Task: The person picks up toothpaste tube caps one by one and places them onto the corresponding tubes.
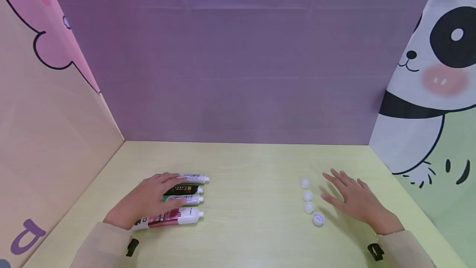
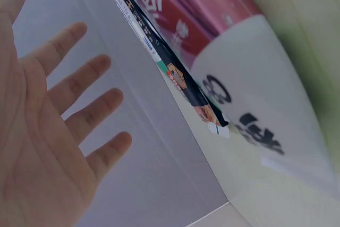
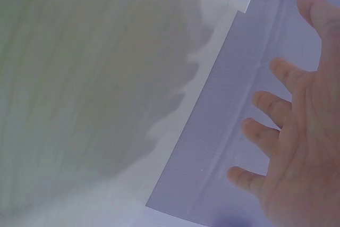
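Several uncapped squeeze tubes lie side by side at the left of the table, white nozzles pointing right. Farthest is a white tube (image 1: 195,178), then a black tube (image 1: 184,190), a white-and-green tube (image 1: 192,199) and, nearest, a larger red-and-white tube (image 1: 189,215). My left hand (image 1: 148,197) is over them, fingers spread; in the left wrist view its palm shows with nothing in it. A row of round white caps (image 1: 308,196) runs along the right side, the nearest cap (image 1: 318,218) being larger. Just right of them my right hand (image 1: 353,202) hovers, fingers apart, holding nothing.
The pale wooden table (image 1: 253,226) is bounded by a purple back wall (image 1: 238,61), a pinkish left panel (image 1: 55,127) and a right panel (image 1: 427,135) with a panda drawing. Bare tabletop lies between the tubes and the caps.
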Motion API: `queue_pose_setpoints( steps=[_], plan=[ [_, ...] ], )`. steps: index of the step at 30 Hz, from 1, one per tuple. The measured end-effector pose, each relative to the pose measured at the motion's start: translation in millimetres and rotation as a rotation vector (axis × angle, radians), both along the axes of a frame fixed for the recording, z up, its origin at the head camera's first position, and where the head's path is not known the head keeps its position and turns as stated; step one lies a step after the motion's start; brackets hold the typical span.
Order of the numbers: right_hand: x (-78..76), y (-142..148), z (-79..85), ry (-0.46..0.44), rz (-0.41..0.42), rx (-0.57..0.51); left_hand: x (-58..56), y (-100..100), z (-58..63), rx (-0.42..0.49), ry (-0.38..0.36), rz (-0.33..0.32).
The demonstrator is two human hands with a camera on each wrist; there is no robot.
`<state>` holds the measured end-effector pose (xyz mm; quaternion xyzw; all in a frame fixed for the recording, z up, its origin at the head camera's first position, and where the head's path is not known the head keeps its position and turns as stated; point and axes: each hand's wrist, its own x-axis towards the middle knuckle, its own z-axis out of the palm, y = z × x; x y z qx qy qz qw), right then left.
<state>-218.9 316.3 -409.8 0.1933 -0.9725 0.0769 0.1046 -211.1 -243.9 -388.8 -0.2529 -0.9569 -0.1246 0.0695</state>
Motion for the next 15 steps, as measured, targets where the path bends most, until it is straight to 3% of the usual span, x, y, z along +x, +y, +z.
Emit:
queue_pose_setpoints(
  steps=[6,15],
  plan=[
    [1.3,-1.2,2.0,0.004,0.014,-0.001,1.1,2.2,-0.6,0.005,0.03,-0.041],
    [2.0,-5.0,-1.6,-0.017,0.056,-0.033,4.2,8.2,2.2,0.004,0.017,-0.072]
  ],
)
